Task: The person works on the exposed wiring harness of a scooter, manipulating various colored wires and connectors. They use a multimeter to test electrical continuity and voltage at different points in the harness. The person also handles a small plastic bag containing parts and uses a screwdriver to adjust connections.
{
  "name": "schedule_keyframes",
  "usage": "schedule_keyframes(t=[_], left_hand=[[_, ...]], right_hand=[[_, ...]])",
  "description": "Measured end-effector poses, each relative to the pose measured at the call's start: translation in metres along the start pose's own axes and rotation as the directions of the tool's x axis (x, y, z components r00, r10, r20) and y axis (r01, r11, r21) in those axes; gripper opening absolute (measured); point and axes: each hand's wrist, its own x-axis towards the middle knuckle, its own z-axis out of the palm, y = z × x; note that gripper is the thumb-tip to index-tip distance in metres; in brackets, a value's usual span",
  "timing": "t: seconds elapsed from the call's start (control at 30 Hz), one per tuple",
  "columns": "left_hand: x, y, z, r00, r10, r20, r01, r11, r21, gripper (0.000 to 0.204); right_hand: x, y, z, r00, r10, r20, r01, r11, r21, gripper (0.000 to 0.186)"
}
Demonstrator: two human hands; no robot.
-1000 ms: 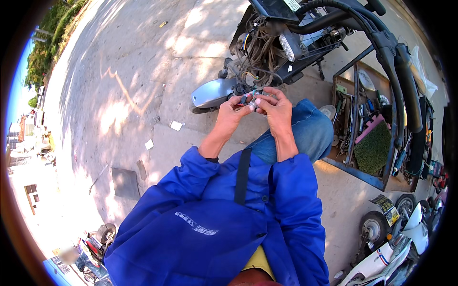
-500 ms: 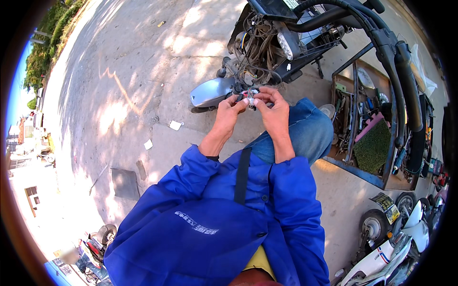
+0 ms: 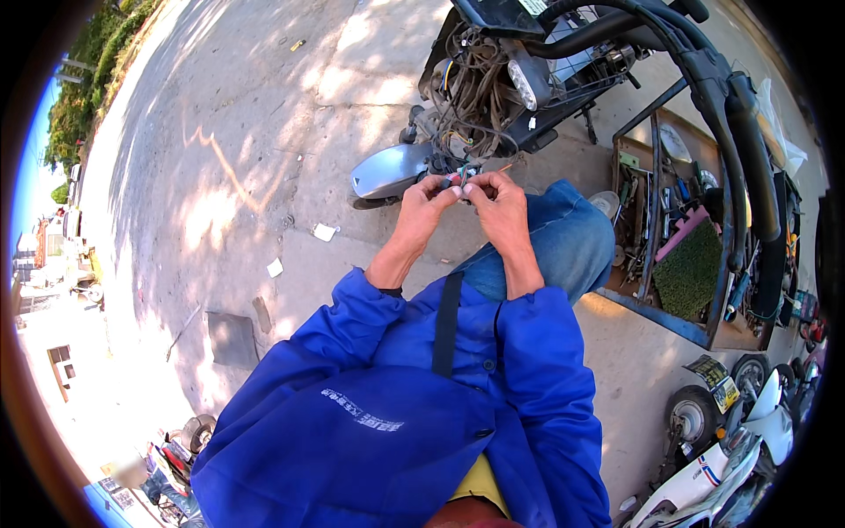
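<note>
Landmark: dark scooter with a stripped front and a tangled brown wire bundle (image 3: 475, 97), parked on grey concrete.

Labels/packages: small pale rectangular sticker (image 3: 533, 6) on the scooter's top panel. Two scraps of white paper (image 3: 324, 231) lie on the concrete left of the scooter's silver front mudguard (image 3: 392, 169). Open wooden tool tray (image 3: 695, 326) sits right of the scooter, packed with hand tools and a green bristly mat (image 3: 691, 268). Yellow-black rectangular label (image 3: 715, 374) lies on the ground below the tray, beside small wheels.

Hands: left hand (image 3: 429, 201) and right hand (image 3: 495, 198) are raised together just below the wire bundle, fingertips nearly touching. Both are pinched closed on thin wire ends (image 3: 459, 176) hanging from the bundle, with a greenish strand and a red bit between the fingertips. Exact grip is too small to resolve.

Wire ends sit between the two thumbs, just right of the mudguard and above the person's blue-jeaned knee (image 3: 563, 242).
</note>
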Motion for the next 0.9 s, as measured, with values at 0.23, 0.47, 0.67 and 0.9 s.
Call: schedule_keyframes(t=[0.23,0.47,0.67,0.9], left_hand=[[0.001,0.007,0.005,1.000,0.005,0.011,-0.005,1.000,0.012,0.026],[0.010,-0.015,0.003,0.995,-0.068,-0.078,0.061,0.994,-0.089,0.022],[0.012,-0.009,-0.001,0.985,-0.159,-0.071,0.147,0.977,-0.151,0.024],[0.011,-0.011,-0.002,0.988,-0.152,-0.007,0.149,0.974,-0.170,0.022]], right_hand=[[-0.001,0.004,0.000,1.000,-0.011,0.014,0.012,0.998,-0.058,0.013],[-0.002,-0.005,-0.001,0.988,0.135,0.080,-0.139,0.990,0.037,0.011],[-0.002,-0.002,0.001,0.974,0.224,0.037,-0.226,0.973,0.048,0.012],[-0.004,0.001,0.001,0.999,0.022,0.032,-0.021,0.999,-0.036,0.012]])
